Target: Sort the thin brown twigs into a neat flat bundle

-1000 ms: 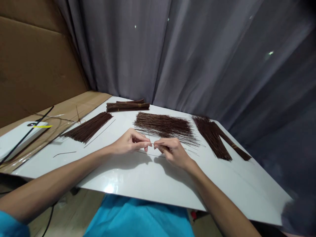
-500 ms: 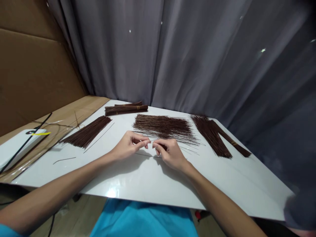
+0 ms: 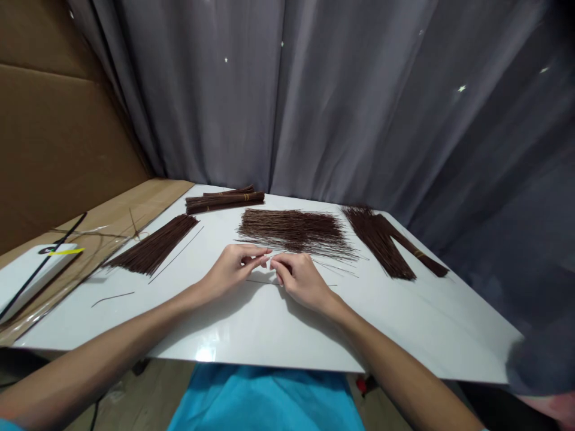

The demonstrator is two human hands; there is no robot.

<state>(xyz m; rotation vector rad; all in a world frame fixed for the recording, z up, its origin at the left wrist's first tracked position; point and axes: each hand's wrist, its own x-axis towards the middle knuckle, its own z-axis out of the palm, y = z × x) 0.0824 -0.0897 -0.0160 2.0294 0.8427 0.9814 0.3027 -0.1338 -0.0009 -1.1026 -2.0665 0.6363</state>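
My left hand and my right hand meet at the middle of the white table, fingertips pinched together on one thin brown stick that lies low over the tabletop. Just behind the hands spreads a loose pile of thin brown sticks. A fanned heap of sticks lies to the left and another heap to the right. Tied bundles rest at the far edge.
A single bent stick lies alone on the left of the table. A white flat object with a yellow mark and a black rod sit on the cardboard surface at left. Grey curtains hang behind. My blue clothing shows below the table edge.
Both hands have stayed pinched on the stick, sinking slightly closer to the tabletop; the view has shifted a little, sliding the scene leftward.
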